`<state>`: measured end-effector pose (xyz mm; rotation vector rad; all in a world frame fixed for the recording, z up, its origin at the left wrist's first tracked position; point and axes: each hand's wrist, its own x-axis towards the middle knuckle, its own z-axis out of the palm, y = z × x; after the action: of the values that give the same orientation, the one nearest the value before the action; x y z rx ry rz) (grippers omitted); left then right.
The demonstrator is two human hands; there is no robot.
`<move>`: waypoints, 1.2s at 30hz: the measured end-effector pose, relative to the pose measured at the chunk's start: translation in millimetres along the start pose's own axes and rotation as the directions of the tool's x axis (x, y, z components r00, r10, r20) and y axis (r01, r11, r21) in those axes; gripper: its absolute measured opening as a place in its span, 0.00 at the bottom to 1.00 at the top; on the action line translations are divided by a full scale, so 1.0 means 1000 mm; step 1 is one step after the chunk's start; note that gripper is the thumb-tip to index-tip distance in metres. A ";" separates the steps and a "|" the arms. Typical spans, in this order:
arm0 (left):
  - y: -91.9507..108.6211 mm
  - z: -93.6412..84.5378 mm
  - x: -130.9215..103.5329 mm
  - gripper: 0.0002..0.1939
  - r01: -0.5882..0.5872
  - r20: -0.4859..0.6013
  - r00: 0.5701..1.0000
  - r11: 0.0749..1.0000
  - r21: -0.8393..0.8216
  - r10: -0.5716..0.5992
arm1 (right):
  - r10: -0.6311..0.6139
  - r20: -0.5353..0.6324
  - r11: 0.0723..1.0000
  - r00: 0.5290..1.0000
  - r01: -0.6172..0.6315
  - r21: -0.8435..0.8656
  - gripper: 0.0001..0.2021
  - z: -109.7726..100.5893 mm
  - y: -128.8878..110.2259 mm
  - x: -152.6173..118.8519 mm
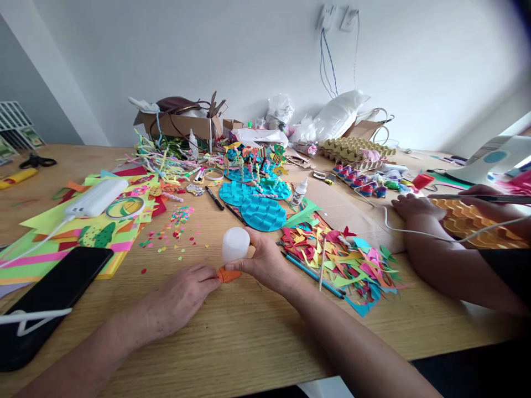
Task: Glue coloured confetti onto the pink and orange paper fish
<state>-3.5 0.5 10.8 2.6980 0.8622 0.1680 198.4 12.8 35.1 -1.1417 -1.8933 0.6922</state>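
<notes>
A bottle (234,244) is being gripped by the right hand (271,262); orange paper (229,276), at its six o'clock, by the left hand (182,293).

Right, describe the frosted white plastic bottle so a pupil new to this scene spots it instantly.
On the brown wooden table, find the wavy bright-blue sheets. Just nearer the camera, a bare right hand holds the frosted white bottle by a small orange piece. Of the bottles, only this is held; white nozzled ones stand farther back.
</notes>
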 end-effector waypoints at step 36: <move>0.022 0.019 0.009 0.22 0.107 -0.097 0.991 0.976 0.192 -0.089 | -0.007 -0.046 1.000 0.999 0.008 0.010 0.17 -0.002 0.002 0.002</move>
<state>19.3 -15.8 0.1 2.8399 1.0891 0.1894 199.9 15.6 35.5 -1.1344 -1.8530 0.6650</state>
